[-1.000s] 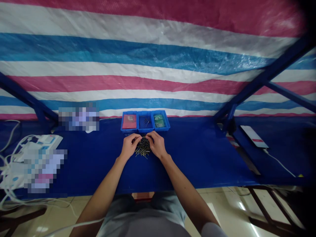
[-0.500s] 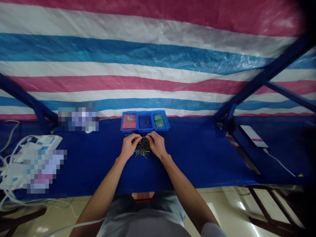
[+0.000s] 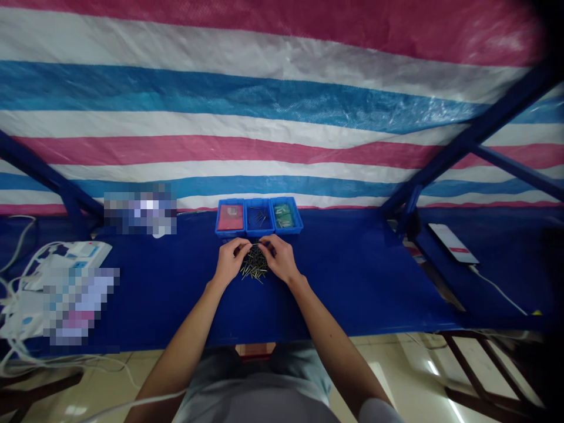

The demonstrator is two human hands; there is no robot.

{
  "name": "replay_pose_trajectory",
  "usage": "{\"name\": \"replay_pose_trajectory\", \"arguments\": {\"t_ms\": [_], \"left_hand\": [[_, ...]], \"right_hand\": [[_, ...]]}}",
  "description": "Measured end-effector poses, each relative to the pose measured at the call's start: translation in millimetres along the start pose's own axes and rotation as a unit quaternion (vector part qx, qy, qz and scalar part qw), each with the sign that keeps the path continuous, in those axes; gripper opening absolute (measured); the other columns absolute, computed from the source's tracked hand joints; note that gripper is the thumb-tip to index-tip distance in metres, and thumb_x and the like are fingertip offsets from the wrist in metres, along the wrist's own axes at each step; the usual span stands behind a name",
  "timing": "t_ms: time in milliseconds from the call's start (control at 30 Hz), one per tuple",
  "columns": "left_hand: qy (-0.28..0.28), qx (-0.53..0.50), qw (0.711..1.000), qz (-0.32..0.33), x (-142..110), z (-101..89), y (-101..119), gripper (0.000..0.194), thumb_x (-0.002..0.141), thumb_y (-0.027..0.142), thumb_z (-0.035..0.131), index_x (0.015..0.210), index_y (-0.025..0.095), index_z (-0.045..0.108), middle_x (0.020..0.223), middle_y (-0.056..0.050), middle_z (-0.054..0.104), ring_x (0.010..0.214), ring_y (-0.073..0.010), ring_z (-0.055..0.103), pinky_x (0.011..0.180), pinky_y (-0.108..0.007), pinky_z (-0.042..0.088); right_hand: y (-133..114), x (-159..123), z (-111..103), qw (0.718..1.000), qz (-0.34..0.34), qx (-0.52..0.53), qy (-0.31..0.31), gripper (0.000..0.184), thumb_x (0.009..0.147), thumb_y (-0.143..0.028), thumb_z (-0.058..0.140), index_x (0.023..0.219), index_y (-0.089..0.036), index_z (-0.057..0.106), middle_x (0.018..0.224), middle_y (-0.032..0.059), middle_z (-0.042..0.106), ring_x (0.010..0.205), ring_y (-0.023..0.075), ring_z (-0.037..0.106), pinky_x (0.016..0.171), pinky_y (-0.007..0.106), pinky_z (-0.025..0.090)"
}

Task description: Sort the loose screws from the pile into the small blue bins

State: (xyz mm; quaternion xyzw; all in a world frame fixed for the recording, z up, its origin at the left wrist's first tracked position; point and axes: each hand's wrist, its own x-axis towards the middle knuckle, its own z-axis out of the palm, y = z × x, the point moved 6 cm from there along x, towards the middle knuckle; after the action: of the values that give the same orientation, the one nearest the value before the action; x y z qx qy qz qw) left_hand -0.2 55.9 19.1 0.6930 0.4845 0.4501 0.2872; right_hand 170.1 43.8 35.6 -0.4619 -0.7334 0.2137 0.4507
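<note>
Metal pins (image 3: pixel 254 267) lie in a loose heap mid-table, between the left hand (image 3: pixel 230 262) and the right hand (image 3: pixel 281 259). Both forearms (image 3: pixel 185 338) reach forward from the lower centre of the frame. Both hands are half closed, palms down and curved over the heap, with the fingertips (image 3: pixel 265 241) at its far side. Whether either hand has hold of a pin cannot be determined. Just beyond the hands, at centre, three blue bins (image 3: pixel 259 232) stand side by side. The left bin (image 3: pixel 220 217) holds a flat red item (image 3: pixel 230 217), the middle bin (image 3: pixel 247 217) a few dark pins (image 3: pixel 259 218), and the right bin (image 3: pixel 297 220) a flat green item (image 3: pixel 283 216). Blue sheeting (image 3: pixel 352 282) covers the table. At left lies a white power strip (image 3: pixel 83 252) with white cables (image 3: pixel 17 294); at right, a phone (image 3: pixel 453 242) with its cable (image 3: pixel 496 289). Striped tarpaulin (image 3: pixel 264 100) hangs behind, across blue steel framing (image 3: pixel 471 138). Tiled floor (image 3: pixel 396 370) shows below the table edge.
</note>
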Motion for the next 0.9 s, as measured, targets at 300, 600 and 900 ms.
{"name": "replay_pose_trajectory", "arguments": {"t_ms": [300, 600, 900], "left_hand": [[-0.002, 0.001, 1.0, 0.003, 0.4, -0.2, 2.5, 0.024, 0.093, 0.037, 0.059, 0.086, 0.017, 0.069, 0.076, -0.002, 0.068, 0.063, -0.0134, 0.059, 0.064, -0.024, 0.045], [0.001, 0.004, 1.0, 0.004, 0.0, -0.6, 1.6, 0.024, 0.093, 0.038, 0.058, 0.085, 0.017, 0.069, 0.077, -0.002, 0.07, 0.064, -0.0136, 0.059, 0.064, -0.024, 0.046], [-0.003, 0.004, 1.0, 0.006, 0.0, -0.1, 3.8, 0.024, 0.093, 0.037, 0.059, 0.085, 0.018, 0.069, 0.077, -0.002, 0.069, 0.064, -0.0135, 0.059, 0.064, -0.024, 0.045]], "right_hand": [[-0.8, -0.2, 0.7, 1.0, -0.016, -0.02, 0.003, 0.016, 0.099, -0.028, 0.051, 0.096, -0.022, 0.065, 0.091, 0.0036, 0.067, 0.075, 0.0153, 0.061, 0.07, 0.026, 0.046], [0.9, -0.4, 0.5, 0.999, -0.013, -0.028, 0.005, 0.017, 0.099, -0.029, 0.051, 0.094, -0.022, 0.065, 0.088, 0.0035, 0.066, 0.074, 0.0154, 0.06, 0.07, 0.027, 0.045], [-0.1, -0.3, -0.5, 0.999, -0.009, -0.048, -0.003, 0.023, 0.101, -0.033, 0.048, 0.09, -0.021, 0.064, 0.084, 0.0029, 0.065, 0.07, 0.0142, 0.057, 0.068, 0.025, 0.041]]}}
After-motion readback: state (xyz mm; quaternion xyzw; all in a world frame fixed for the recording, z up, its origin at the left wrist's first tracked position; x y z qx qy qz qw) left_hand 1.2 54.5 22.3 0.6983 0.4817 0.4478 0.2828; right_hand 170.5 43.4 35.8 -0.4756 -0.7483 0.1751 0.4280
